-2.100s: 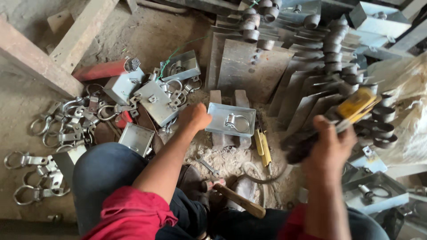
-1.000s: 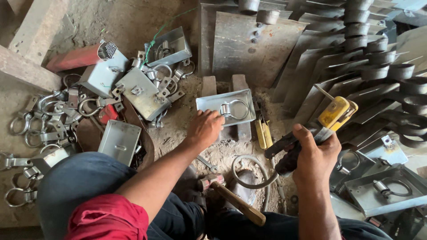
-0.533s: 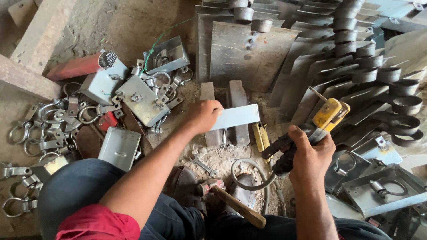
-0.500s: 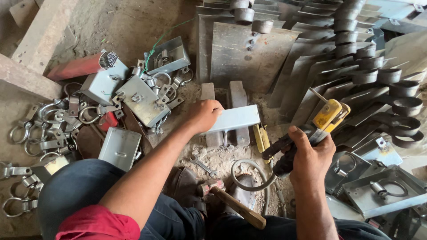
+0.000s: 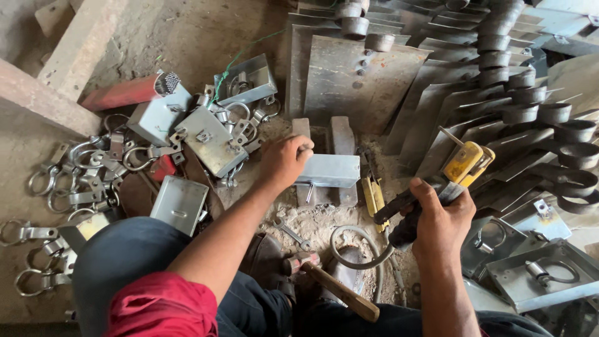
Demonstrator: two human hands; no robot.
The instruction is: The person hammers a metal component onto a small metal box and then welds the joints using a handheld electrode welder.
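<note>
Against the far edge of the floor we see leaning grey metal sheets (image 5: 368, 81), and toward the left edge a heap of ring brackets (image 5: 81, 181). Near the middle our left hand (image 5: 284, 162) has its grip closed on a folded metal plate (image 5: 327, 170) resting on two blocks. Our right hand (image 5: 440, 218) grips a yellow-and-black welding holder (image 5: 458, 165). A hammer (image 5: 331, 284) lies near our feet.
</note>
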